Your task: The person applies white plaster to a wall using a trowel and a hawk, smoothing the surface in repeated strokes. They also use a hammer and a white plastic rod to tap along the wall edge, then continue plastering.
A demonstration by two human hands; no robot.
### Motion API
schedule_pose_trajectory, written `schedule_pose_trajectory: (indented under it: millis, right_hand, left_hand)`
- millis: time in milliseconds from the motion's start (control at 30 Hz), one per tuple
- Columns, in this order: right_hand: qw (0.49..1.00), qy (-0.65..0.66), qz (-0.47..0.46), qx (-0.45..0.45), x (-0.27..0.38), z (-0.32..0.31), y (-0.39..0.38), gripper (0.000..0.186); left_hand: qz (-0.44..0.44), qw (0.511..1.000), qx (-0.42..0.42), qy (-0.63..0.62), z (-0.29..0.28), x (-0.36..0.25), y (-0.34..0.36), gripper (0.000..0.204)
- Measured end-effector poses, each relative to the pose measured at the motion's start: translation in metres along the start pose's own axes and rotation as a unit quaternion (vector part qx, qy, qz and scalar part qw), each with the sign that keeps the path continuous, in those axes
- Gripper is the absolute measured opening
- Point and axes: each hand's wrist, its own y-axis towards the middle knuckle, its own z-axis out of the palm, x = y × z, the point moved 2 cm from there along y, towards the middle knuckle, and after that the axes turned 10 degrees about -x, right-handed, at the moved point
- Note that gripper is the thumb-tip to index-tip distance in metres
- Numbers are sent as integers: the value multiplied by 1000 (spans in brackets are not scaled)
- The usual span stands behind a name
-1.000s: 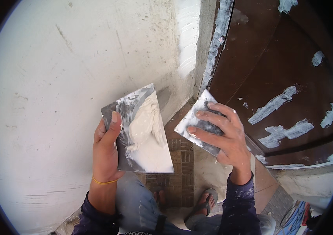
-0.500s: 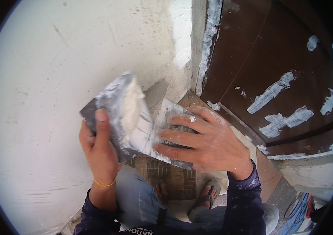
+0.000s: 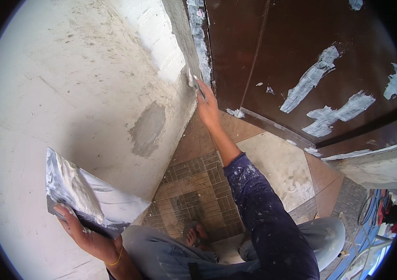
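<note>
At the lower left my left hand point(image 3: 91, 240) is closed on the lower edge of a flat metal putty plate point(image 3: 116, 198). A thick ridge of white putty point(image 3: 79, 186) lies across that plate. My right hand point(image 3: 208, 109) is stretched out and closed on a putty scraper point(image 3: 198, 87), seen nearly edge-on. White paste shows at the scraper's tip, which is at the wall's corner strip point(image 3: 186, 42), below a coat of fresh white putty point(image 3: 154, 39); whether it touches, I cannot tell.
To the right stands a brown door point(image 3: 273, 51) with whitish patches. A grey patch point(image 3: 149, 128) marks the pale wall point(image 3: 30, 107). Underfoot are patterned floor tiles point(image 3: 184, 179) and my sandalled foot point(image 3: 196, 235). Blue items and cables point(image 3: 371, 224) lie at the lower right.
My hands have moved apart. The right one has taken the scraper from the plate up to the wall corner; the left has lowered the plate leftward. The view has shifted right.
</note>
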Motion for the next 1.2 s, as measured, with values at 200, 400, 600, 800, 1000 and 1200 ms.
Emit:
schedule_pose_trajectory:
  millis: [200,400,600,800,1000,1200]
  right_hand:
    - [999,-22,32,-32,-4,26,20,43]
    - [997,-63,19,-44,4,50,10,52]
    - [995,-61,-12,-73,23,76,-37,64]
    - [991,68,6,119,59,9,-68,49]
    - [882,269,-259,287,186,-57,-89,44]
    - [901,81,-329,272,225,-60,-86,51]
  left_hand:
    - [13,999,-28,21,-3,4,-3,55]
    - [85,988,-26,124,-12,5,0,55]
    - [-43,999,-3,5,-4,8,-6,58]
    - [-238,954,178,-41,22,20,-13,46]
    - [-427,866,249,-75,44,31,-17,42]
    - [-444,851,275,-59,36,12,-19,40]
